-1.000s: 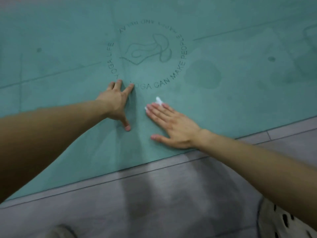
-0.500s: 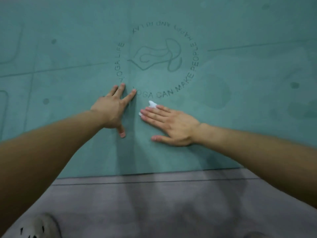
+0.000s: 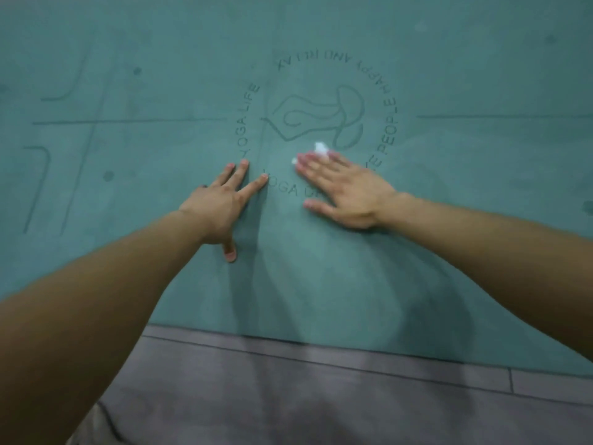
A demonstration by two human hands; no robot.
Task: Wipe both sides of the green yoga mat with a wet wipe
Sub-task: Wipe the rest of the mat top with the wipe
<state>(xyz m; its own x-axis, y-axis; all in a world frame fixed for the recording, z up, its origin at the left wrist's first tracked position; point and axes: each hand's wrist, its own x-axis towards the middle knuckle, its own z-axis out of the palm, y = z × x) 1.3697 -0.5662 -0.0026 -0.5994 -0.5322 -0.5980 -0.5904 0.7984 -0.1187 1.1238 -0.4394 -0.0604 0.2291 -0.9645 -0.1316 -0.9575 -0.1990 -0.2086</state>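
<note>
The green yoga mat (image 3: pixel 449 220) lies flat on the floor and fills most of the head view, with a round printed logo (image 3: pixel 317 117) in its middle. My right hand (image 3: pixel 343 191) lies flat on the mat at the logo's lower edge, pressing a white wet wipe (image 3: pixel 320 148) under its fingers; only a bit of the wipe shows past the fingertips. My left hand (image 3: pixel 221 203) rests flat on the mat just left of it, fingers spread, holding nothing.
Grey wood-look floor (image 3: pixel 321 396) runs along the mat's near edge at the bottom. Darker damp patches and thin printed guide lines (image 3: pixel 128 121) mark the mat's surface. A bit of clothing shows at the bottom left corner.
My right hand has slid the wipe away from me, up into the logo's lower part. My left hand has stayed planted beside it. The view has shifted over the mat.
</note>
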